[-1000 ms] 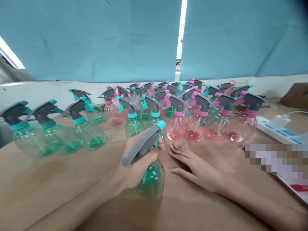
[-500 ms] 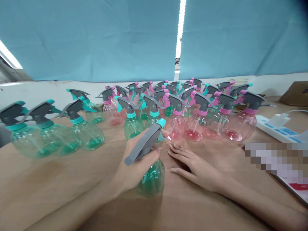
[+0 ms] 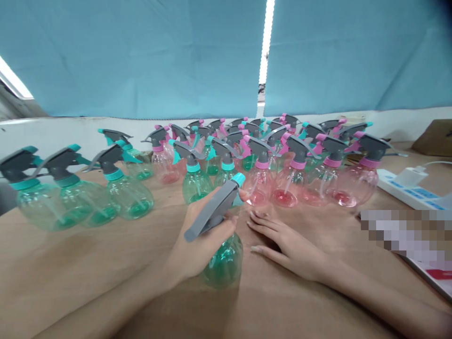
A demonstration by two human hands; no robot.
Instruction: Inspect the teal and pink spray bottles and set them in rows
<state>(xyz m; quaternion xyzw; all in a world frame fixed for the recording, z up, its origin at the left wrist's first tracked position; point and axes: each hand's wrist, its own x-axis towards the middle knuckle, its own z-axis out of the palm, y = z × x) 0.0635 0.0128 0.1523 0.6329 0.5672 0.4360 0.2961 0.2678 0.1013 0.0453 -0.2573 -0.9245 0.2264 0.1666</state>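
Observation:
My left hand [image 3: 203, 242] is wrapped round the neck of a green spray bottle [image 3: 224, 263] with a grey trigger head and a turquoise nozzle. The bottle is at the near middle of the table, its nozzle aimed away from me and to the right. My fingers hide its collar and most of its trigger. To the right, my right hand [image 3: 286, 242] lies on the tabletop with fingers stretched out, apart from the bottle and holding nothing. Just beyond it stand pink spray bottles, the closest a pink spray bottle [image 3: 259, 188] with a pink collar.
Three green spray bottles, one a green spray bottle [image 3: 129, 200], stand on the left of the wooden table [image 3: 88, 273]. Several more green and pink ones crowd the back. A white power strip [image 3: 406, 190] and a blurred flat item [image 3: 406, 240] lie at right. A blue curtain [image 3: 158, 56] hangs behind.
Almost nothing differs. Both hands and the held spray bottle keep their places; the whole view has shifted only slightly.

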